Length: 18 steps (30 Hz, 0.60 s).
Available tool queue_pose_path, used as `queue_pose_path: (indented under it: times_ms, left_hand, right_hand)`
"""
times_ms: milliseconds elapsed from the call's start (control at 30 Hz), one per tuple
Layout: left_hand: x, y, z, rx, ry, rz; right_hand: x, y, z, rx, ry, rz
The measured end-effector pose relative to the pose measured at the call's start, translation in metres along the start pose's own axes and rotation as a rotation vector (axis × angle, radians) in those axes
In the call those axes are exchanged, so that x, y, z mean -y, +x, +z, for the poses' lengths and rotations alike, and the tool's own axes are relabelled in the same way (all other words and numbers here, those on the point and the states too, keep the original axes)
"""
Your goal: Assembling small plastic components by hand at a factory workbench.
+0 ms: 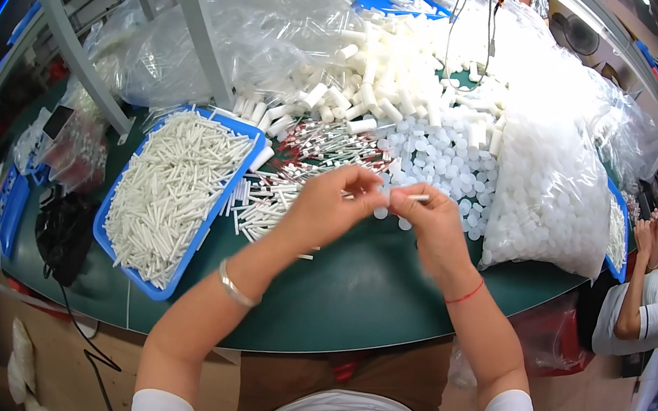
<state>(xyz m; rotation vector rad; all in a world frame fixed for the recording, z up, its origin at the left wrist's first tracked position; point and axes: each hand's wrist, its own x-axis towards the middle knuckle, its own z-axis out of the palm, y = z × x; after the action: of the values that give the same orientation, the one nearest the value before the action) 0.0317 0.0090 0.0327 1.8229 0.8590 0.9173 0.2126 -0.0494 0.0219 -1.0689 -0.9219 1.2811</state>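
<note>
My hands meet above the near middle of the green table, fingertips close together. My left hand (333, 204) is closed in a pinch, with a small translucent white round cap (385, 190) at its fingertips. Between the thumb and fingers of my right hand (434, 228) sits a thin white stick (419, 197), one end poking out to the right. Just beyond my hands lies a spread of translucent round caps (441, 162). Thin pieces with red and white parts (316, 142) are heaped beyond my left hand, with loose white sticks (267, 208) beside that wrist.
A blue tray (164, 295) full of white sticks stands at the left. White cylinders (368, 87) are piled farther back. A clear bag of caps (547, 199) bulges at the right. Metal posts (200, 21) rise at the left. Other people sit at the far side and right.
</note>
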Motion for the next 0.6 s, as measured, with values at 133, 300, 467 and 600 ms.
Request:
queue_pose_path:
  times_ms: [133,300,467,600]
  left_hand:
    - [0.044,0.070,-0.016,-0.229,0.622,0.331]
    - [0.071,0.128,-0.011,-0.070,0.992,0.313]
    - [0.066,0.121,-0.012,-0.142,0.799,0.217]
    - [0.036,0.073,-0.013,-0.148,0.405,0.121]
  right_hand:
    - [0.013,0.016,-0.005,-0.060,-0.005,-0.078]
    - [0.003,0.020,-0.015,-0.097,-0.132,-0.175]
    - [0.000,0.026,-0.021,-0.154,-0.097,-0.222]
    - [-0.003,0.024,-0.019,-0.127,-0.159,-0.301]
